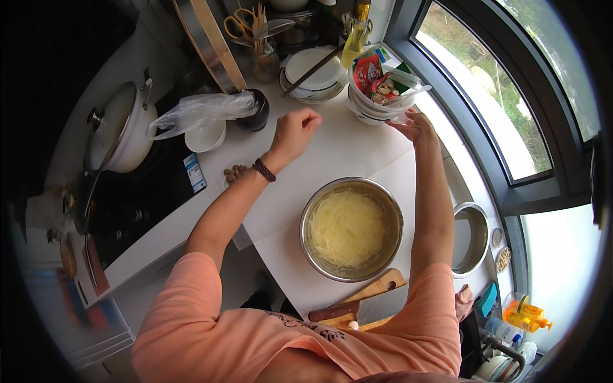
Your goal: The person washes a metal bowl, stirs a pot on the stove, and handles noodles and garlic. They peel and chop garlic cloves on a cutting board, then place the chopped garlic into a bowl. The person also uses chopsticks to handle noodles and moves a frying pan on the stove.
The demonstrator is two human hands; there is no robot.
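My left hand (296, 128) is over the counter with its fingers curled in, and nothing shows in it. A dark bead bracelet (265, 170) circles that wrist. My right hand (414, 126) grips the right side of a stack of bowls (368, 115) near the window; something clear shows at its fingertips, too small to make out. In the top bowl lie a red packet (368, 72), garlic cloves (386, 87) and a white spoon (413, 92). Between my forearms stands a steel pot (304, 234) of pale yellow shreds (347, 227) in liquid.
Close to my body, a cleaver (380, 306) rests on a wooden cutting board (378, 287). To the left are a lidded white pan (134, 139), a plastic bag (206, 112) and a white bowl (206, 136). Stacked plates (311, 67) stand behind; an empty steel pot (471, 239) is at right.
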